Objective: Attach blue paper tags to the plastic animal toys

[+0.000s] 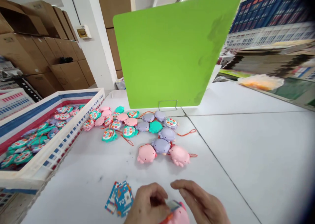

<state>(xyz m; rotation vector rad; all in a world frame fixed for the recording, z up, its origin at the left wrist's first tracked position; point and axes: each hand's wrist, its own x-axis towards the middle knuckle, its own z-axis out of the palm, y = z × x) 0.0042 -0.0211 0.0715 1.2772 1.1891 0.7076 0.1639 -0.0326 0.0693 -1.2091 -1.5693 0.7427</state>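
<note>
Low in the head view, my left hand point(150, 202) has its fingers closed at the side of a pink animal-shaped toy point(180, 215). A small blue-and-white card point(173, 204) lies against the toy, beside my left fingertips, with an orange-red cord point(167, 218) below. To the toy's right, my right hand point(200, 199) is held with its fingers stretched out and apart from the left hand. The toy's lower part is cut off by the frame edge. Several printed cards point(123, 199) are piled on the table left of my left hand.
Pink, purple and green toys point(155, 127) with cords are spread across the white table point(231, 135). A white crate point(86, 111) of similar toys stands at the left. A green board point(167, 56) stands upright at the back, by a wire stand point(168, 105). Cardboard boxes point(71, 74) are stacked behind.
</note>
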